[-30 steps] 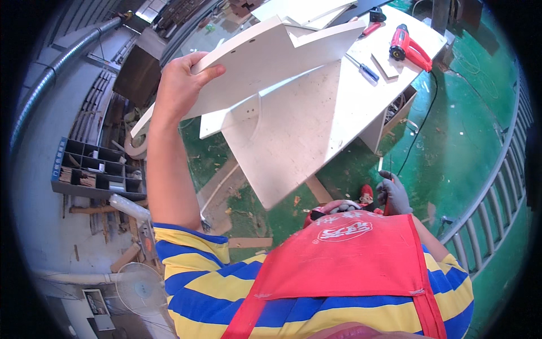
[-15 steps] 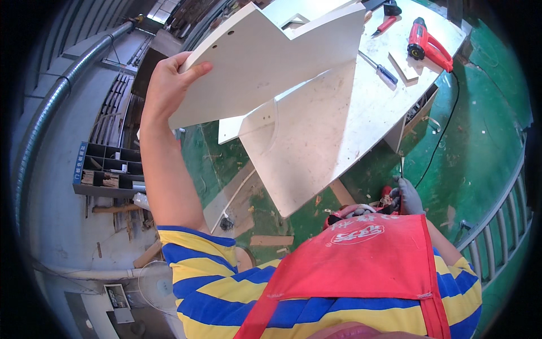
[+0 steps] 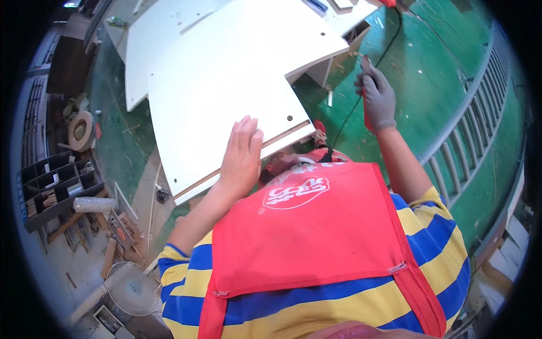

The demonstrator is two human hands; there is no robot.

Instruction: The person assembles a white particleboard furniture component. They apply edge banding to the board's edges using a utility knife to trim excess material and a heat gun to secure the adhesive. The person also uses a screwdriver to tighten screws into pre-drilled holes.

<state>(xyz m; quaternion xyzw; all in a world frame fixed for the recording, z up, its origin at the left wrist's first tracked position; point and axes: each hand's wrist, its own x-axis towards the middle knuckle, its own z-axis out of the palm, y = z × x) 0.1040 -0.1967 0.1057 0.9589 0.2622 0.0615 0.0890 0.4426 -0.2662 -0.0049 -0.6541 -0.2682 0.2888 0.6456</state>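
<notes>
A white notched board [image 3: 226, 107] lies flat, with small dark holes near its corners and a brown groove along its near edge. My bare left hand [image 3: 243, 155] rests on that near edge, fingers stretched out and thumb tucked at the side. My right hand [image 3: 377, 97], in a grey glove, is raised to the right of the board, closed around a slim tool [image 3: 366, 64]. The tool's thin tip points away from me; the fingers hide most of it, so its kind is unclear. Another white panel [image 3: 137, 76] shows beneath the board at the left.
A dark compartment box [image 3: 62, 183] stands at the left, near a fan [image 3: 132, 288] and a roll of tape-like material [image 3: 81, 131]. A metal railing [image 3: 466, 135] curves along the right. A black cable [image 3: 389, 42] runs over the green floor. Blue-handled tools [image 3: 315, 7] lie at the far end.
The notched board, tilted up in my left hand before, now lies flat and turned, nearer me. My left hand has moved from gripping its edge to lying on it. My right hand has risen farther forward.
</notes>
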